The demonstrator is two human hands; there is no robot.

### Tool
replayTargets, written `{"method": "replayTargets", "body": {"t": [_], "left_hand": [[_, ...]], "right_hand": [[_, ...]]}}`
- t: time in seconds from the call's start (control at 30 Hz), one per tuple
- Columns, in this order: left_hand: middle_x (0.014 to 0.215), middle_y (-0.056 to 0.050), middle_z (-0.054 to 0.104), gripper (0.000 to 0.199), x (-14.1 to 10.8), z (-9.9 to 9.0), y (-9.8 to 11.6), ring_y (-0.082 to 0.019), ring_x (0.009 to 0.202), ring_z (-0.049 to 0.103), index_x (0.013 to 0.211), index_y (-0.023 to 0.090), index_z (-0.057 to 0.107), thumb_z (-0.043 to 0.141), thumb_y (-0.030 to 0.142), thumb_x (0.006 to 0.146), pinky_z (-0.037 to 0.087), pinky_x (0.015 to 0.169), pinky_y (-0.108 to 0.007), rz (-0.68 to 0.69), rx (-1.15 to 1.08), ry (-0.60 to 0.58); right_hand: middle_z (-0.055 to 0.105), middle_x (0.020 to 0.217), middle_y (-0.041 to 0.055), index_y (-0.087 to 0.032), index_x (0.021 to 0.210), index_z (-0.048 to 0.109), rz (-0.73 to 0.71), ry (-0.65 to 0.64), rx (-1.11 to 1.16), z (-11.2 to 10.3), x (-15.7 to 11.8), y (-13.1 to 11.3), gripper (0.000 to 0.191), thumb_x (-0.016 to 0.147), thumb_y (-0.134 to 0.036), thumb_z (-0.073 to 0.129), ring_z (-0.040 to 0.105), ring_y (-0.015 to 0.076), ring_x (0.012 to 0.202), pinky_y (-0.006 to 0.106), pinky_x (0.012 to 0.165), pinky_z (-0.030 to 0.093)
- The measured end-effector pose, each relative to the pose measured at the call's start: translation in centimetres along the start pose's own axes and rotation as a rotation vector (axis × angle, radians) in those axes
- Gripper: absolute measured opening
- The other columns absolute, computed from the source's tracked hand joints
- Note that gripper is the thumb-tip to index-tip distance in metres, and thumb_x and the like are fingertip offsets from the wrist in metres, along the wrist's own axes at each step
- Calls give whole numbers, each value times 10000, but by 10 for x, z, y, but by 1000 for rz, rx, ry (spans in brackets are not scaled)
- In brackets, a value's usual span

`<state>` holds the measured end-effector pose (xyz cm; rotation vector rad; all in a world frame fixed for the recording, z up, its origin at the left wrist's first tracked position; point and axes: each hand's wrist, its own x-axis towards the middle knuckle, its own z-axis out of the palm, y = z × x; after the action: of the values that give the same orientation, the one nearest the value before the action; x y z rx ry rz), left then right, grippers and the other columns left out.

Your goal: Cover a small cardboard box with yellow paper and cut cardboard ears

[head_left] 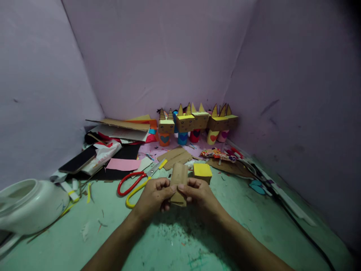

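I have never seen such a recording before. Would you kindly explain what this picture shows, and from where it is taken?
No machine is here, only a person's two bare hands. One camera, worn on the head, looks forward and down at them. The left hand and right hand together hold a piece of brown cardboard over a green surface. Just beyond the right hand is a small yellow-topped box. Scissors with one red and one yellow handle lie beside the left hand. Farther back stand cardboard figures with pointed ears.
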<state>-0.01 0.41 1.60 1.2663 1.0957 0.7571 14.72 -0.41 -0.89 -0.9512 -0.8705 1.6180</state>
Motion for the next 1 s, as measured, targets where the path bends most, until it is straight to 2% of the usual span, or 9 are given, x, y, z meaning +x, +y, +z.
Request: {"method": "replayTargets", "body": {"t": [0.17,0.33,0.53,0.67,0.8,1.0], "left_hand": [[437,23,509,307,0,0,-5,-58,333,406,645,127,564,615,428,611,299,329,-164,8,22,-74],[379,39,475,253,-1,3,-2,-40,287,373,560,135,524,617,370,578,249,287,-140,-98,-49,-2],[408,33,516,241,1,5,-2,-26,286,378,562,139,502,632,340,586,238,272,-118,-99,-115,39],[406,41,505,238,1,5,-4,-27,290,389,569,135,508,643,331,583,250,274,-115,-94,-141,18],[400,27,496,291,1,5,-3,-37,285,403,545,131,518,604,399,618,241,265,-121,-82,-194,16],[399,28,477,309,2,2,-2,-56,277,423,555,136,524,587,427,639,248,255,-134,-92,-316,56]], "right_hand": [[553,467,-23,-114,567,621,25,24,-6,-1,1,1,274,528,-333,781,449,68,395,182,394,315],[568,505,-14,-116,600,611,37,37,-59,-1,0,0,301,545,-366,770,471,75,427,185,412,332],[537,489,-22,-143,553,549,57,-4,-59,0,1,1,331,531,-402,754,454,91,421,228,427,378],[527,495,-28,-138,564,571,46,36,-85,0,1,-1,302,518,-376,751,453,87,436,219,442,358],[531,506,-22,-137,617,608,45,33,-105,0,1,-1,276,535,-369,732,489,110,466,225,454,363],[558,528,-8,-129,628,625,38,62,-106,1,2,-1,264,519,-347,727,486,111,467,222,439,373]]}}
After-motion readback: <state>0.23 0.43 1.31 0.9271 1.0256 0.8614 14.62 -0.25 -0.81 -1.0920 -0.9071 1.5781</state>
